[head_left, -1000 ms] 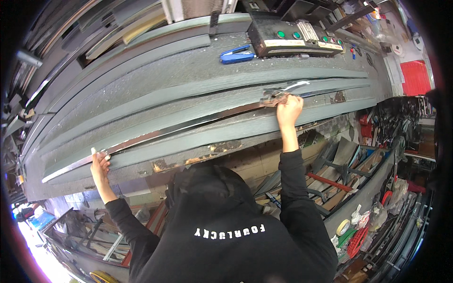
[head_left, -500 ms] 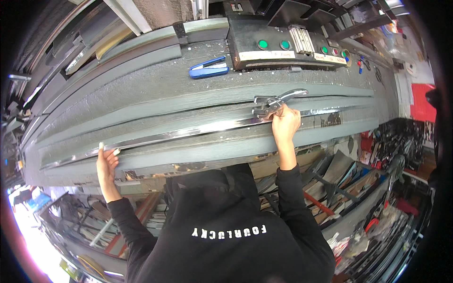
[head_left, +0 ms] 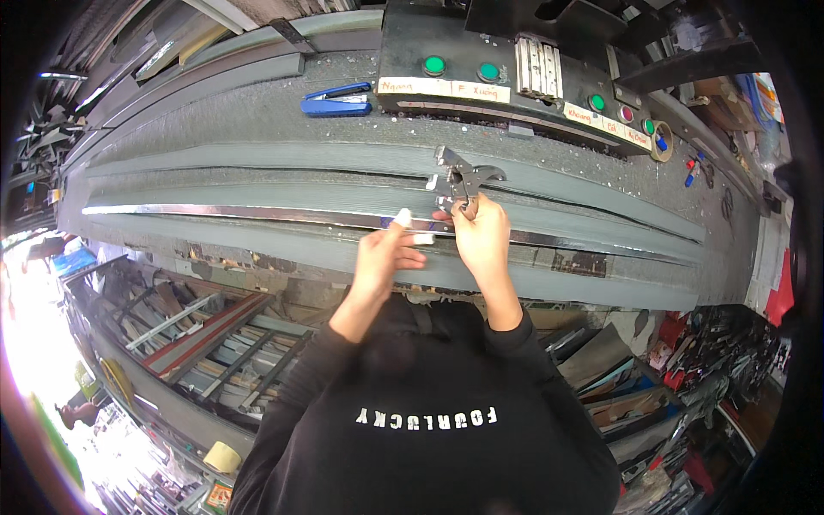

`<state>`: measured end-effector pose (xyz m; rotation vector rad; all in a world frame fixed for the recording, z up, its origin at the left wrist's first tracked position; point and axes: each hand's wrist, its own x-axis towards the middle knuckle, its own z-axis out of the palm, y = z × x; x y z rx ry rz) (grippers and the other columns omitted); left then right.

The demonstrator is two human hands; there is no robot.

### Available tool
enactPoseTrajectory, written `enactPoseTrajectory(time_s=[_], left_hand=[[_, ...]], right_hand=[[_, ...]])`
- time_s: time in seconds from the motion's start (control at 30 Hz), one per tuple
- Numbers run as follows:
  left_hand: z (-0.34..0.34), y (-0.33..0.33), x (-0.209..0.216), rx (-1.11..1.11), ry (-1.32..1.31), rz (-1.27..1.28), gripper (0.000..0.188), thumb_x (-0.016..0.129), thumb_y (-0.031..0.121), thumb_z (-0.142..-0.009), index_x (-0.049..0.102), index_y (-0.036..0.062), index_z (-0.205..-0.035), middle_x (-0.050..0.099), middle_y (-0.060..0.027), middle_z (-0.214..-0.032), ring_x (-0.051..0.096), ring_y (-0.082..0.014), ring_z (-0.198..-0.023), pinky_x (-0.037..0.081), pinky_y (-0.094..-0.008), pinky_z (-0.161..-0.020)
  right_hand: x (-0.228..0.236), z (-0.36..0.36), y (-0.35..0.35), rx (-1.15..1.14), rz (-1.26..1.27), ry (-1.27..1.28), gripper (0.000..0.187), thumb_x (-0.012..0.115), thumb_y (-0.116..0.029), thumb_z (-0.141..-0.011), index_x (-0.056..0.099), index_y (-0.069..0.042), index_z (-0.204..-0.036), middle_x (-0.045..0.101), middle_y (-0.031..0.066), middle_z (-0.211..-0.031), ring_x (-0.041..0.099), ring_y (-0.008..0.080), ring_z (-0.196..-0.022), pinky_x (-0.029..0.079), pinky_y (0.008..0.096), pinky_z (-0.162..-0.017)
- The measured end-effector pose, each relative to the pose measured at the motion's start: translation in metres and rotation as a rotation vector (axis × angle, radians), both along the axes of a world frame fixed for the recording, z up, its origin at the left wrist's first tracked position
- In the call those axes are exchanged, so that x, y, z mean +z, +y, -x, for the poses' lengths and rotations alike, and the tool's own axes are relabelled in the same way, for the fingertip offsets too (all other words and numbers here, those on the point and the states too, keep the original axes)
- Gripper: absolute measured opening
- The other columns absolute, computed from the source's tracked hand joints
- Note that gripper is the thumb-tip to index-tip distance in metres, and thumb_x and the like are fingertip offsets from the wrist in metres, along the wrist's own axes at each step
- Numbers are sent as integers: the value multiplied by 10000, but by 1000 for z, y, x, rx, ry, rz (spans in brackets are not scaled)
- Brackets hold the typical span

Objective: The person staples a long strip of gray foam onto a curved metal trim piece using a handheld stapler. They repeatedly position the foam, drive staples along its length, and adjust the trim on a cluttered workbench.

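My left hand (head_left: 384,255) has slid in from the strip's far-left end to join my right hand (head_left: 481,236) at frame centre — both pinching the shiny metal strip (head_left: 257,214) beneath the locking clamp (head_left: 462,178), so the work narrows there.

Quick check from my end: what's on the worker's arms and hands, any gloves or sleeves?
Both hands are bare, no gloves. The left hand has what looks like white tape or a cot on one finger; I can't tell which. The right hand shows nothing worn. Both forearms are bare up to pushed-up black sleeves of a black top with white lettering on it.
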<state>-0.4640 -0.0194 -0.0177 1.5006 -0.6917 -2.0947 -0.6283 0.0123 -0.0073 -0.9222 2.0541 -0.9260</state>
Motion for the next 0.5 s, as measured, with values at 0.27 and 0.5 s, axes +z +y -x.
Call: enactPoseTrajectory(time_s=[0.27,0.5], left_hand=[[30,6,2,-33,-5,112,267,708,231,-869,677,-26,-802,642,-66,-630,510,-62,-447,405,-198,-416],[29,3,0,-40,-22,226,93,669,74,-851,650,3,-795,607,-29,-611,469,-50,-430,330,-203,-400]], right_hand=[[6,14,34,-122,526,103,114,609,-32,-904,612,58,-975,698,131,-908,676,159,-797,542,277,-715],[112,32,131,-269,278,-543,324,678,-178,-872,586,21,-1111,524,-13,-547,453,63,-394,349,204,-370]])
